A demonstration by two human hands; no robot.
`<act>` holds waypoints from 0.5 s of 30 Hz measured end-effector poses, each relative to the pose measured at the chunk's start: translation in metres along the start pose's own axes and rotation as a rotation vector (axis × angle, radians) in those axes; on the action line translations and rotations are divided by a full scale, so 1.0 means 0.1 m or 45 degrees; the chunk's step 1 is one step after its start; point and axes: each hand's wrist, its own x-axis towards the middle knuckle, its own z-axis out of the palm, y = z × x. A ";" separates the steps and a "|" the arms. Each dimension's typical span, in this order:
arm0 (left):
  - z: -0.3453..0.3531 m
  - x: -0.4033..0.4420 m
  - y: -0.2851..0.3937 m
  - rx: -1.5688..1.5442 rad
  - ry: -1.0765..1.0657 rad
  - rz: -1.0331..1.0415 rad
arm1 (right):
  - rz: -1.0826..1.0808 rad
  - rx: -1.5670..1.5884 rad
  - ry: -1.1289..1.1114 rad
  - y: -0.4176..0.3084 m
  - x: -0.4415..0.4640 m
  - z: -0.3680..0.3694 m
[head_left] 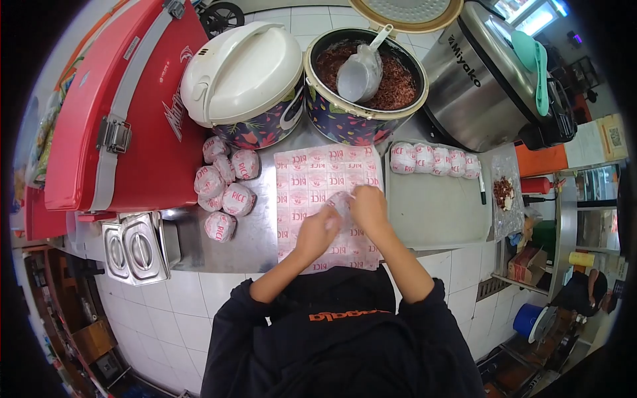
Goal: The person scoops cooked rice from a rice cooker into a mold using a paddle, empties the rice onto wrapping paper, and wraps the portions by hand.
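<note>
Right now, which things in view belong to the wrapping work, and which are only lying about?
Probably in use: printed paper, half-hidden bundle, wrapped bundles, open rice pot, scoop, tray.

Probably lying about: red cooler, lidded steel pans, blue bucket.

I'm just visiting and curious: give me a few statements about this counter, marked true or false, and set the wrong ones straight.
1. The left hand and the right hand are both over the printed paper. True.
2. The ladle lies on the floor. False: it rests in the open pot.
3. The tray holds a row of wrapped bundles. True.
4. The steel cooker stands on the person's left. False: it is on their right.
5. The white-lidded pot is closed. True.
</note>
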 end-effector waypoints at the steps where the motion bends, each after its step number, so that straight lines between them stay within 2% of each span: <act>1: 0.01 0.04 -0.01 0.026 -0.090 0.253 | 0.006 -0.001 0.005 -0.03 0.07 0.07; 2: -0.01 0.08 -0.02 0.023 -0.094 0.259 | -0.060 -0.043 0.101 -0.07 0.14 0.18; 4: -0.07 0.15 -0.12 0.207 -0.366 0.178 | -0.130 -0.085 0.200 -0.14 0.17 0.29; 6: -0.05 0.23 -0.23 0.219 -0.261 0.218 | -0.454 -0.026 0.236 -0.16 0.08 0.36; 7: -0.05 0.27 -0.24 0.327 -0.222 0.180 | -0.501 -0.103 0.175 -0.14 0.06 0.36; 9: -0.03 0.32 -0.21 0.425 -0.190 0.148 | -0.552 -0.056 0.235 -0.10 -0.04 0.37; 11: -0.03 0.38 -0.15 0.474 0.017 0.124 | -0.603 0.022 0.309 -0.05 -0.13 0.37; 12: -0.02 0.40 -0.14 0.473 0.020 0.125 | -0.605 0.020 0.311 -0.03 -0.19 0.39; 14: 0.00 0.43 -0.12 0.247 0.308 0.023 | -0.596 0.102 0.365 0.00 -0.30 0.45; 15: 0.04 0.43 -0.17 0.245 0.302 0.027 | -0.589 0.100 0.368 0.04 -0.33 0.49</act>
